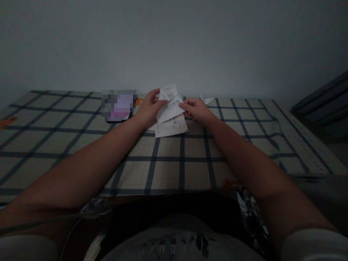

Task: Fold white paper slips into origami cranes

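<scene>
White printed paper sheet [165, 116] was held over the cloth-covered tabletop with dark-blue checks on beige [168, 174], pinched at its left side by the left hand [150, 108] and at its right edge by the right hand [196, 108]. One flap appeared already folded over beside the left hand, while most of the sheet seemed left flat. Whether the creased, white printed lower sheet [175, 128] beneath was gripped could not be told.

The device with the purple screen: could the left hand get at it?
Likely yes: the device lies beside the left hand on the checked cloth, no obstacle visible between, though that hand might first have to release the white paper.
</scene>
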The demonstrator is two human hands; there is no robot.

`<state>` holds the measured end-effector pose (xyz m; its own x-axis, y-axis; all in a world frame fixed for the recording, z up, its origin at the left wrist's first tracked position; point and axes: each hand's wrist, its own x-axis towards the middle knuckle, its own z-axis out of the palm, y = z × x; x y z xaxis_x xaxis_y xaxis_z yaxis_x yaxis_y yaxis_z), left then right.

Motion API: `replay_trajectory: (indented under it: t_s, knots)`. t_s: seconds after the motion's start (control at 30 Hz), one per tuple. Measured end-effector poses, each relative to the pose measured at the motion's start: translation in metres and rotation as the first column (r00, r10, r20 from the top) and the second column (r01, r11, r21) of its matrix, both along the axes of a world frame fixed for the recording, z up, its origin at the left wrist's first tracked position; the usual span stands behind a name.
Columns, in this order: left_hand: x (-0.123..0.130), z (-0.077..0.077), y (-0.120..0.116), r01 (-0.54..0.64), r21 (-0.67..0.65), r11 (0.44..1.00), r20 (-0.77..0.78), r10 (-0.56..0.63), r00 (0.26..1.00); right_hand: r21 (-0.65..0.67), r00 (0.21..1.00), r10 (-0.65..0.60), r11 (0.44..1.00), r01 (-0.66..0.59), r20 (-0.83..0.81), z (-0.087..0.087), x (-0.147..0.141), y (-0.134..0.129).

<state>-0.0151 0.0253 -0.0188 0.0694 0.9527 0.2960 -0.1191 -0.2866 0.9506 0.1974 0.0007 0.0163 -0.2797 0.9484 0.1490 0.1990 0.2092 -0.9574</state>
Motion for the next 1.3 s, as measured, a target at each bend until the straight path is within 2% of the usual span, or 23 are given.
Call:
replay_trajectory:
  t_s: [0.13, 0.37, 0.47, 0.53, 0.6, 0.63, 0.73, 0.77, 0.83, 1.0, 1.13, 1.2, 1.3]
  knots:
    - [-0.001, 0.008, -0.004, 0.008, -0.063, 0.998, 0.046, -0.005, 0.999, -0.017, 0.997, -0.064, 0.998, 0.065, 0.054, 0.003, 0.003, -0.002]
    - [0.003, 0.014, -0.016, 0.035, -0.092, 0.995, 0.04, -0.031, 0.999, 0.043, 0.983, -0.073, 0.997, 0.067, 0.171, -0.001, 0.008, 0.006]
    - [0.006, 0.015, -0.017, 0.044, -0.111, 0.993, 0.082, -0.035, 0.996, 0.216, 0.953, -0.139, 0.973, 0.081, 0.27, -0.008, 0.013, 0.015]
    - [0.007, 0.015, -0.018, 0.012, -0.124, 0.992, 0.093, 0.0, 0.996, 0.441, 0.909, -0.235, 0.895, 0.064, 0.344, -0.011, 0.017, 0.018]
    - [0.008, 0.014, -0.018, -0.005, -0.129, 0.992, 0.093, 0.017, 0.996, 0.622, 0.836, -0.317, 0.782, -0.038, 0.448, -0.011, 0.018, 0.016]
    - [0.009, 0.014, -0.018, -0.001, -0.13, 0.992, 0.093, 0.013, 0.996, 0.652, 0.78, -0.337, 0.749, -0.118, 0.527, -0.009, 0.017, 0.012]
    - [0.01, 0.013, -0.017, 0.025, -0.133, 0.991, 0.114, -0.01, 0.993, 0.614, 0.615, -0.317, 0.704, -0.358, 0.722, -0.006, 0.013, -0.002]
    - [0.01, 0.013, -0.017, 0.03, -0.137, 0.99, 0.127, -0.013, 0.992, 0.594, 0.582, -0.304, 0.693, -0.409, 0.754, -0.005, 0.011, -0.006]
    - [0.011, 0.014, -0.018, 0.043, -0.148, 0.988, 0.156, -0.019, 0.988, 0.581, 0.563, -0.287, 0.676, -0.454, 0.775, -0.005, 0.007, -0.011]
    - [0.011, 0.018, -0.02, 0.128, -0.172, 0.977, 0.205, -0.091, 0.975, 0.614, 0.618, -0.301, 0.688, -0.387, 0.727, -0.005, 0.006, -0.01]
    - [0.008, 0.017, -0.02, 0.16, -0.208, 0.965, 0.178, -0.124, 0.976, 0.613, 0.692, -0.242, 0.706, -0.355, 0.68, -0.006, 0.008, -0.002]
    - [0.005, 0.016, -0.019, 0.159, -0.188, 0.969, 0.145, -0.133, 0.98, 0.599, 0.736, -0.21, 0.736, -0.314, 0.643, -0.007, 0.008, 0.002]
    - [0.002, 0.013, -0.017, 0.165, -0.123, 0.979, 0.109, -0.151, 0.982, 0.53, 0.839, -0.153, 0.829, -0.178, 0.522, -0.007, 0.007, 0.006]
